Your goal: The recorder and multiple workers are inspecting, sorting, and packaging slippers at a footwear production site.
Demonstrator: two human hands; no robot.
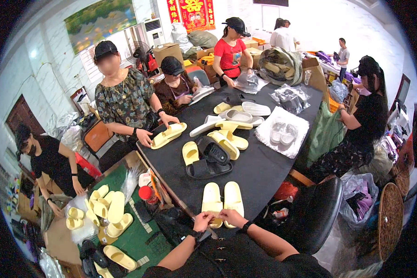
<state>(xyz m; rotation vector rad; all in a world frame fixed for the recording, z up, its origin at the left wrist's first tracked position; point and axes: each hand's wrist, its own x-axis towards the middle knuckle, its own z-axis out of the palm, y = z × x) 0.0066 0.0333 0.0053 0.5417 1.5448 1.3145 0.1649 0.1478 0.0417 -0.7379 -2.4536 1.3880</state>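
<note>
- A pair of pale yellow slippers [222, 200] lies side by side, soles down, toes pointing away from the person, at the near edge of the black table [259, 167].
- The left hand [203, 221] rests at the heel of the left slipper, fingers curled and pinching its back edge.
- The right hand [231, 217] sits just beside it at the heel area between the two slippers, fingers bent and closed on the heel rim; a dark watch is on that wrist.
- Both hands are close together, nearly touching.
- Beyond the pair, toward mid-table, a black slipper pair [211, 160] lies stacked, with a single yellow slipper [190, 153] just to its left.
- Further back, more yellow and white slippers [231, 123] lie in a loose cluster.
- To the right of these, a white sheet [282, 132] carries a pale pair in clear wrap.
- At the table's left side, a person in a patterned blouse [125, 99] has both hands on a yellow pair [167, 135].
- On the floor to the left, yellow slippers [109, 208] lie heaped on a green mat.
- A black chair [317, 215] stands at the table's right near corner.
</note>
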